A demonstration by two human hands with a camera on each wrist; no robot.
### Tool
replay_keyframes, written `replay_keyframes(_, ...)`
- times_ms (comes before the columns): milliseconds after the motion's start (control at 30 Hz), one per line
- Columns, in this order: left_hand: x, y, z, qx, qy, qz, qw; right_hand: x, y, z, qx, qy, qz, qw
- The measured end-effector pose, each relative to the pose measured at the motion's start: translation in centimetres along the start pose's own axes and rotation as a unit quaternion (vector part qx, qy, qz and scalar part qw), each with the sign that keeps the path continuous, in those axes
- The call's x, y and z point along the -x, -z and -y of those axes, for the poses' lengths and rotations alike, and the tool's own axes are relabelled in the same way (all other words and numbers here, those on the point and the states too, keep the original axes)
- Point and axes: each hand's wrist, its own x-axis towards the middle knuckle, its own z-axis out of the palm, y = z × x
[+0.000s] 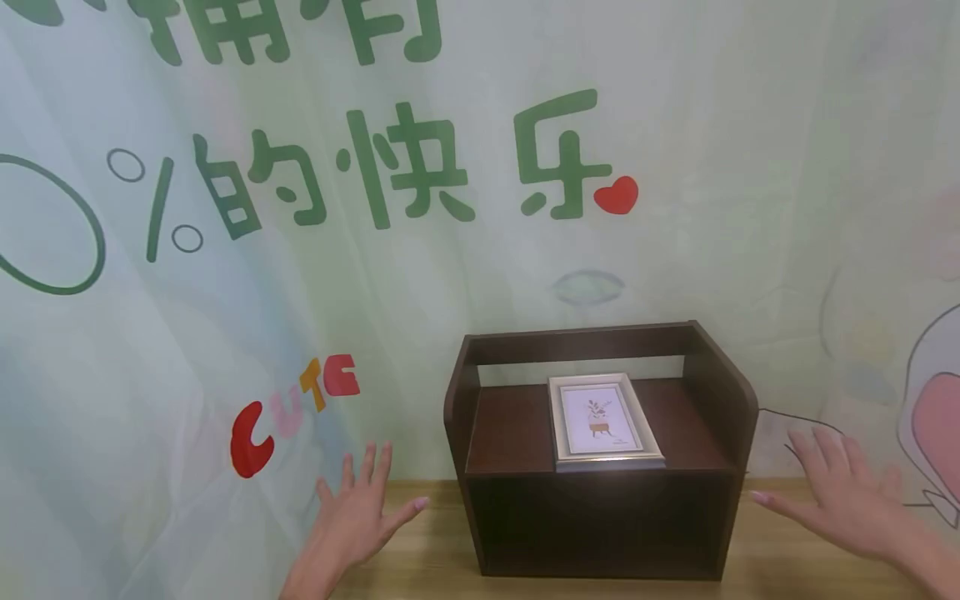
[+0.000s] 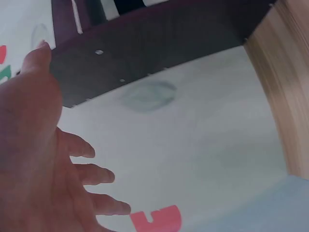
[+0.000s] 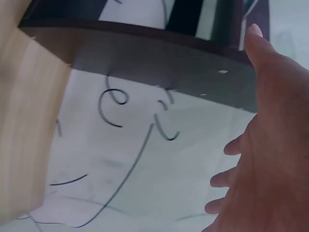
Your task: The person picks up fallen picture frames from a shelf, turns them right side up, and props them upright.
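A dark brown wooden shelf unit [image 1: 600,525] stands on the table against the curtain. On its upper board lies a silver picture frame [image 1: 558,417] holding a print of a plant on a stool. My left hand [image 1: 356,517] hovers to the left of the shelf with fingers spread, touching nothing. On the other side, my right hand [image 1: 847,500] is also raised with its fingers spread, apart from the shelf. Each wrist view shows a side panel of the shelf near that hand, the left panel [image 2: 159,48] and the right panel [image 3: 159,67].
Behind everything hangs a pale green printed curtain [image 1: 720,208] with green characters, a red heart and coloured letters. It also runs along the left side. The light wooden tabletop [image 1: 420,550] shows in front and on both sides of the shelf.
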Motion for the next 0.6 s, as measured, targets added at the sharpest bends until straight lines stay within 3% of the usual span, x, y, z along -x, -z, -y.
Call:
replay_keyframes(167,0.7,0.9,-0.9,0.032,-0.017,0.001,0.9993,0.4,1.1,1.2,0.002,0.014,-0.007,0.9999)
replay_keyframes(333,1.7,2.0,-1.9,0.090,-0.042,-0.022,0.9948,1.3,2.3,2.8,-0.006,0.058,-0.028,0.9979)
replay_keyframes(500,2.7,2.8,-3.6,0.124,-0.053,-0.091,0.9866,2.0,3.6,4.9,-0.021,0.082,-0.055,0.9949)
replay_keyframes(600,3.1,3.2,-4.9,0.132,-0.087,-0.154,0.9753,2.4,4.2,6.4,-0.046,0.093,-0.078,0.9916)
